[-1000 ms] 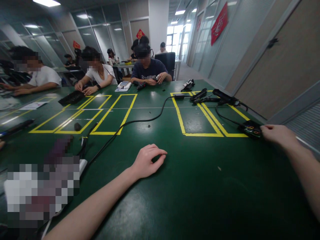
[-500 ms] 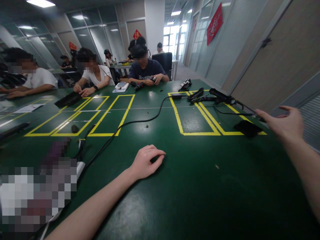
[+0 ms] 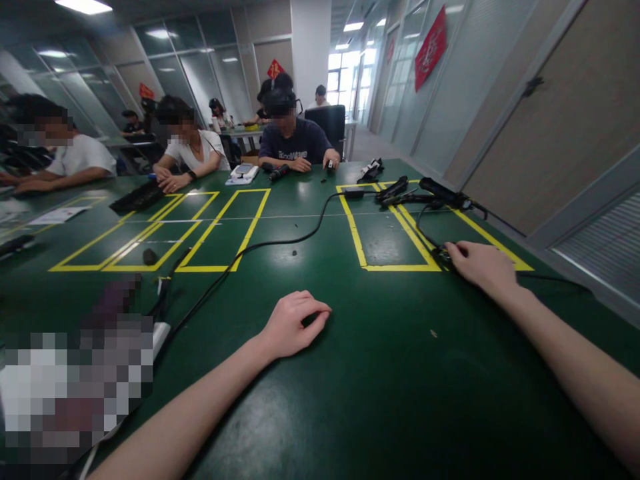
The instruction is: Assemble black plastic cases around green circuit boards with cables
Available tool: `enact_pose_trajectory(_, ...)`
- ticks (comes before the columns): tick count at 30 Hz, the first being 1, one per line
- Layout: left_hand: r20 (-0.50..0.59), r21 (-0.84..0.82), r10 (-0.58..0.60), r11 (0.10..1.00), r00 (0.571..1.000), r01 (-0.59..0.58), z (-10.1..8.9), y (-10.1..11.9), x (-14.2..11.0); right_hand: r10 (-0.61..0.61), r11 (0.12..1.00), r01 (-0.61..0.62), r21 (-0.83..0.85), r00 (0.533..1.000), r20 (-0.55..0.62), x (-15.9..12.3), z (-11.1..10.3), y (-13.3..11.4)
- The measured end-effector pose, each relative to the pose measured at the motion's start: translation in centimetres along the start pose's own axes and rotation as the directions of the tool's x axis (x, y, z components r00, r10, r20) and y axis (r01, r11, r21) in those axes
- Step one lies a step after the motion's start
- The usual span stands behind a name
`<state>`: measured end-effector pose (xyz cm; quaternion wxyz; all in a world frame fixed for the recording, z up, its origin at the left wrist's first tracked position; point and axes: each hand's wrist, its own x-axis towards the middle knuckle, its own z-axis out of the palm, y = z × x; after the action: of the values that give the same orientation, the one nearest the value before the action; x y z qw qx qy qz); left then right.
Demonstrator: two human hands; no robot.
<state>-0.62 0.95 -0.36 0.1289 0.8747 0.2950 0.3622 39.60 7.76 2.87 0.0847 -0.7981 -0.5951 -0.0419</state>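
The right hand is gripping a dark part in closed fingertips at the yellow tape on the bench, while the left hand is resting loosely curled, part-open and empty.

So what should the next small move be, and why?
I'd probably bring the left hand over to steady the thin dark cable: it curves loosely toward the small dark piece at the right hand's fingers, while the left seems to hold nothing.
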Motion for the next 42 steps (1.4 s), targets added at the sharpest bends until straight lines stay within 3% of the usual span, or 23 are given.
enact_pose_trajectory(2,-0.003,-0.014,-0.007,1.0,1.0,0.007,-0.1,0.0,0.0,-0.102,0.993,0.098,0.058,0.993,0.064,-1.5,0.4,-3.4)
enact_pose_trajectory(4,-0.023,-0.036,-0.015,0.999,1.0,0.014,-0.1,0.0,0.0,-0.278,0.953,0.26,0.154,0.954,0.113,-3.6,0.7,-7.0)
enact_pose_trajectory(5,-0.032,-0.042,-0.021,0.999,0.999,0.019,-0.2,0.0,0.1,-0.406,0.901,0.371,0.224,0.904,0.134,-4.9,0.7,-8.6)
enact_pose_trajectory(7,-0.019,-0.031,-0.035,0.999,0.999,0.034,-0.3,0.0,0.1,-0.732,0.638,0.634,0.437,0.676,0.088,-7.3,0.2,-11.0)
enact_pose_trajectory(8,0.008,-0.015,-0.04,0.999,0.999,0.04,-0.4,0.0,0.1,-0.792,0.546,0.679,0.491,0.61,0.036,-8.2,-0.1,-11.8)
enact_pose_trajectory(9,0.045,0.003,-0.046,0.999,0.998,0.046,-0.4,0.0,0.1,-0.816,0.486,0.698,0.527,0.578,-0.014,-8.9,-0.5,-12.3)
enact_pose_trajectory(12,0.136,0.008,-0.057,0.998,0.989,0.056,-0.4,0.1,0.0,-0.797,0.451,0.682,0.576,0.598,-0.085,-9.4,-1.4,-12.3)
enact_pose_trajectory(15,0.136,-0.034,-0.067,0.997,0.988,0.072,-0.3,0.1,0.1,-0.773,0.473,0.652,0.592,0.63,-0.076,-8.5,-1.7,-11.7)
enact_pose_trajectory(20,0.132,-0.057,-0.075,0.995,0.988,0.083,-0.2,0.1,0.2,-0.771,0.476,0.646,0.598,0.633,-0.071,-7.8,-1.6,-11.4)
enact_pose_trajectory(25,0.136,-0.037,-0.055,0.997,0.989,0.061,-0.4,0.4,0.2,-0.745,0.498,0.609,0.618,0.665,-0.056,-8.0,-1.7,-11.5)
enact_pose_trajectory(31,0.187,-0.07,0.092,0.994,0.978,-0.08,-0.1,0.7,0.0,-0.763,0.478,0.605,0.637,0.645,-0.041,-8.0,-1.9,-11.5)
enact_pose_trajectory(38,0.21,-0.11,0.108,0.99,0.972,-0.087,0.5,0.9,-0.5,-0.757,0.485,0.575,0.658,0.654,-0.014,-8.2,-1.7,-11.6)
enact_pose_trajectory(42,0.22,-0.106,0.173,0.983,0.96,-0.153,0.1,1.4,-0.4,-0.773,0.455,0.527,0.718,0.634,0.025,-8.5,-1.5,-11.5)
